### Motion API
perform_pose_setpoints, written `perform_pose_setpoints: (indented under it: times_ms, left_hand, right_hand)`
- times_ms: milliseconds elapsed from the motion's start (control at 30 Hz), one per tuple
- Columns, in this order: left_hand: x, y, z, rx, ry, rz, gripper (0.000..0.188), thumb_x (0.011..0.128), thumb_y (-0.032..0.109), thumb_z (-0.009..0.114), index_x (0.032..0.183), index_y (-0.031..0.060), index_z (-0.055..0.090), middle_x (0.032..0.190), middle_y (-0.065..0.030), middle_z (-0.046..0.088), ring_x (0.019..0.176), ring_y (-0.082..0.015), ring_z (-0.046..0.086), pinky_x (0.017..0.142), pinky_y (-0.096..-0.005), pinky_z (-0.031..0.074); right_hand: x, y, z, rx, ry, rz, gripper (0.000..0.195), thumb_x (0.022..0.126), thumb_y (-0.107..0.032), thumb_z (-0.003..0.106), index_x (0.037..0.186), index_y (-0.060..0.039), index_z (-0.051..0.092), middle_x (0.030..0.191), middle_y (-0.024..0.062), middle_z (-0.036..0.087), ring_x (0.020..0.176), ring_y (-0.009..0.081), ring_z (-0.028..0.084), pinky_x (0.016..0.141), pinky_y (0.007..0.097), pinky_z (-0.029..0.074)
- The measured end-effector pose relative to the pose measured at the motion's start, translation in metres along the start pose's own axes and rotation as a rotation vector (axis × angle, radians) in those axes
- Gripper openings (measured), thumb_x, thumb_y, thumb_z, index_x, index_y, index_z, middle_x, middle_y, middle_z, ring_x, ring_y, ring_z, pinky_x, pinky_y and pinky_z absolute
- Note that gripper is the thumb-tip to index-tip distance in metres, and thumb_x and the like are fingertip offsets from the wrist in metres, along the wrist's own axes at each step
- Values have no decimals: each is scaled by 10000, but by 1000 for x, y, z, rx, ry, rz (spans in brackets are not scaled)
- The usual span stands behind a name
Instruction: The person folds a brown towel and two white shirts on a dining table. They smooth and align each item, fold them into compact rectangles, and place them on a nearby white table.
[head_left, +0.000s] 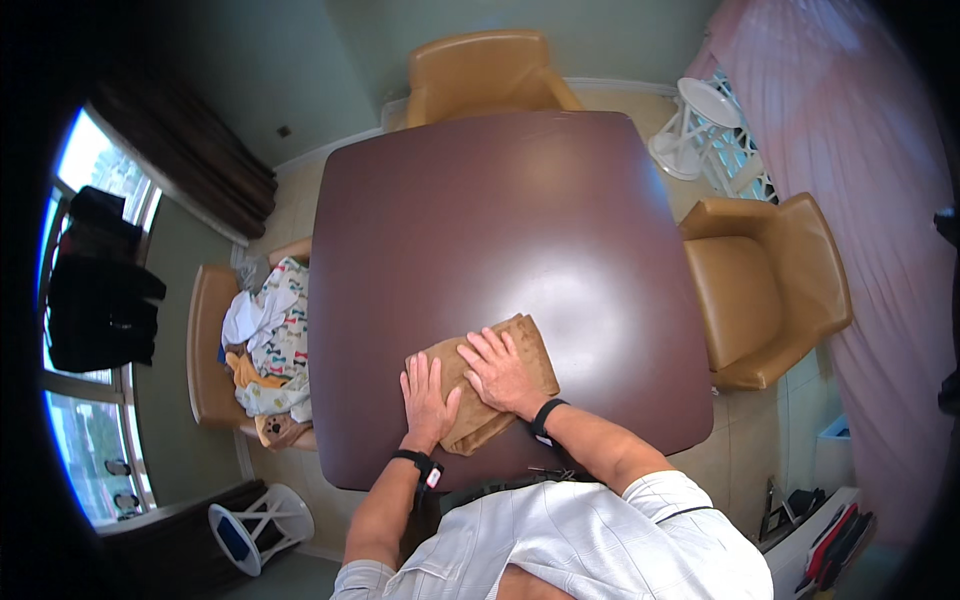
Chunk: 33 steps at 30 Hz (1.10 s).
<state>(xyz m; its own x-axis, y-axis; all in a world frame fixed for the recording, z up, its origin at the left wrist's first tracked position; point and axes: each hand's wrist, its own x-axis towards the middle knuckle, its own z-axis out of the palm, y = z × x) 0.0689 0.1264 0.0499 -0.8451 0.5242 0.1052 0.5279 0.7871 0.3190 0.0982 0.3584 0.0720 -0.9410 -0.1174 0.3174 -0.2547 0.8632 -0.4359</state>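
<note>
A folded brown cloth (480, 420), layered and soft like a towel, lies flat near the front edge of the dark reddish-brown table (465, 210). My left hand (429, 401) presses palm down on its left side, fingers spread and pointing away from me. On its upper middle rests my right hand (501, 373), also palm down, with the fingers angled to the left. Neither hand grips the cloth. Parts of its surface are hidden beneath my palms. Each wrist carries a black band.
Tan armchairs stand at the table's far side (480, 75), right side (750, 300) and left side (210, 345). The left one bears a pile of patterned clothes (281, 322). White stools stand at back right (705, 105) and front left (277, 517). A pink curtain (840, 187) hangs right.
</note>
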Motion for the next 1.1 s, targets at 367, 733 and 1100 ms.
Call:
perform_pose_setpoints:
  times_ms: [367, 733, 1100]
  left_hand:
    - [-35, 66, 8, -244, 84, 105, 764, 1019, 248, 769, 1645, -47, 445, 1771, -347, 316, 1640, -556, 304, 1351, -618, 280]
    - [-30, 21, -17, -1549, -289, -769, 464, 1135, 280, 710, 1507, 38, 577, 1261, -54, 755, 1060, -157, 749, 813, -352, 632]
    - [-23, 39, -8, -1641, -431, -668, 513, 1093, 201, 779, 1527, 15, 580, 1492, -134, 694, 1357, -279, 686, 1193, -457, 547]
  right_hand:
    - [-81, 24, -38, 65, 18, 30, 563, 1071, -327, 705, 1578, -99, 615, 1676, 201, 518, 1599, 438, 424, 1303, 644, 319]
    - [-108, 33, -106, 57, 125, 573, 762, 967, -362, 827, 1602, -63, 530, 1619, 252, 507, 1558, 458, 428, 1261, 603, 374]
    - [-131, 96, -90, 320, -133, 996, 698, 855, -523, 850, 1330, -31, 711, 1239, 240, 787, 1199, 415, 747, 1001, 501, 596]
